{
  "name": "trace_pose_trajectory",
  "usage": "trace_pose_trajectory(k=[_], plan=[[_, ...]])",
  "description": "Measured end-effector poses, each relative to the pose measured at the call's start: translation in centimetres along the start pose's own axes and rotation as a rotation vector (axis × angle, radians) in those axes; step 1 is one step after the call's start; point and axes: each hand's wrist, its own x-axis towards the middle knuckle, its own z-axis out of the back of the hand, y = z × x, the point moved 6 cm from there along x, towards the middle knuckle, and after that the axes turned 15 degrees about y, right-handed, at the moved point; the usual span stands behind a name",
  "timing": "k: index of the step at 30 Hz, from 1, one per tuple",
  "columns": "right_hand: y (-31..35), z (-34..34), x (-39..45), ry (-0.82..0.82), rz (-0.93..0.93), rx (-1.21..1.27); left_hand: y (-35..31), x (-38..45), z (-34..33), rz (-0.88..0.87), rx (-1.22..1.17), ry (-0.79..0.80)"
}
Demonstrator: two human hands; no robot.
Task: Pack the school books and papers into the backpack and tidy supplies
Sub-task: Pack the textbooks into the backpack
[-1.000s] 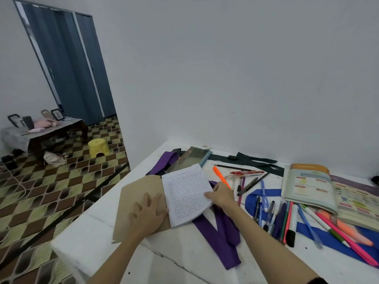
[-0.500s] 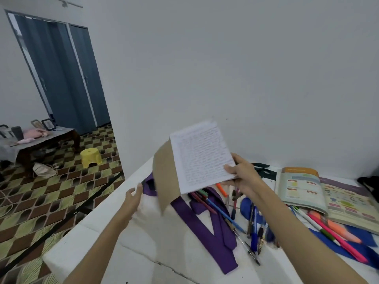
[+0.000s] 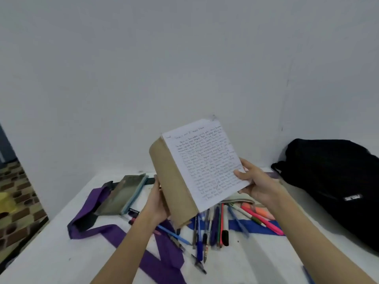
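Observation:
I hold a notebook (image 3: 203, 160) with a brown paper cover and a handwritten open page up in the air above the white table (image 3: 51, 253). My right hand (image 3: 254, 181) grips its right edge, thumb on the written page. My left hand (image 3: 156, 199) holds the brown cover from the left and behind. A black backpack (image 3: 332, 181) lies on the table at the right, against the wall. Several pens and markers (image 3: 213, 228) lie scattered under the notebook. A grey-green pencil case (image 3: 121, 193) lies at the left.
A purple strap (image 3: 114, 234) winds across the table's front and left. A blue strap (image 3: 246, 226) lies under the pens. An open book edge (image 3: 240, 198) shows below my right hand. The table's left edge drops to a patterned floor (image 3: 16, 201).
The notebook rose from the table into the air and moved right. My left hand has come up and taken the brown cover. The view has turned right, bringing the backpack in.

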Motion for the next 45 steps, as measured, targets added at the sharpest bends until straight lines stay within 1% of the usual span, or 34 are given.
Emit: trace_pose_trajectory(k=[3, 5, 7, 9, 11, 12, 13, 15, 16, 18, 20, 22, 24, 27, 30, 33, 35, 38, 40, 42, 44, 45], plan=[[1.8, 4.5, -2.8, -0.161, 0.047, -0.138, 0.9, 2.1, -2.9, -0.005, -0.076, 0.078], [2.7, 6.9, -4.9, -0.227, 0.063, -0.206, 1.2, 3.2, -5.3, 0.004, -0.037, 0.178], [2.6, 8.7, -6.7, -0.241, 0.037, -0.23, 2.3, 4.0, -8.6, 0.051, 0.077, 0.311], [1.8, 9.9, -7.8, -0.236, -0.012, -0.238, 4.1, 4.3, -11.8, 0.124, 0.249, 0.44], [1.0, 10.7, -8.5, -0.201, -0.043, -0.23, 6.2, 4.9, -14.0, 0.159, 0.445, 0.494], [0.8, 11.0, -8.9, -0.179, -0.053, -0.221, 7.0, 5.2, -15.0, 0.122, 0.511, 0.476], [0.7, 11.1, -9.3, -0.153, -0.061, -0.211, 7.3, 5.5, -15.6, 0.046, 0.558, 0.426], [0.9, 11.2, -10.0, -0.098, -0.047, -0.195, 7.5, 5.6, -16.5, -0.161, 0.683, 0.321], [0.9, 11.3, -10.3, -0.069, -0.032, -0.194, 7.5, 5.4, -17.0, -0.253, 0.764, 0.299], [1.1, 11.6, -10.9, -0.022, -0.011, -0.201, 8.3, 4.7, -18.0, -0.362, 0.896, 0.293], [1.3, 11.5, -11.4, -0.028, -0.005, -0.242, 9.6, 4.0, -18.4, -0.435, 1.025, 0.271], [0.9, 11.8, -11.9, -0.045, -0.02, -0.274, 11.3, 3.5, -18.1, -0.42, 1.045, 0.229], [0.3, 12.1, -12.3, -0.04, -0.029, -0.303, 13.1, 2.8, -17.6, -0.341, 0.919, 0.184], [-0.9, 12.5, -13.0, 0.0, -0.048, -0.273, 14.6, 1.9, -16.8, -0.288, 0.743, 0.105], [-1.4, 13.1, -13.5, 0.057, -0.043, -0.282, 15.4, 1.2, -16.0, -0.192, 0.664, 0.044], [-0.8, 13.8, -13.8, 0.069, -0.021, -0.269, 17.0, 0.6, -15.5, 0.002, 0.717, 0.097], [0.2, 13.5, -13.9, 0.101, -0.005, -0.316, 17.9, 0.4, -15.2, 0.068, 0.701, 0.105], [2.7, 12.8, -13.9, 0.147, 0.017, -0.441, 16.9, 0.3, -15.7, 0.013, 0.75, 0.018], [4.9, 12.7, -14.1, 0.139, 0.033, -0.516, 15.2, 0.6, -16.9, -0.051, 0.814, -0.03], [7.3, 13.0, -14.2, 0.125, 0.042, -0.584, 13.0, 1.1, -18.4, -0.117, 0.96, -0.046], [9.2, 12.8, -14.3, 0.148, 0.019, -0.676, 10.6, 1.5, -20.4, -0.186, 1.177, -0.022], [9.8, 12.8, -14.2, 0.159, -0.001, -0.76, 9.4, 1.8, -21.6, -0.225, 1.291, -0.003]])
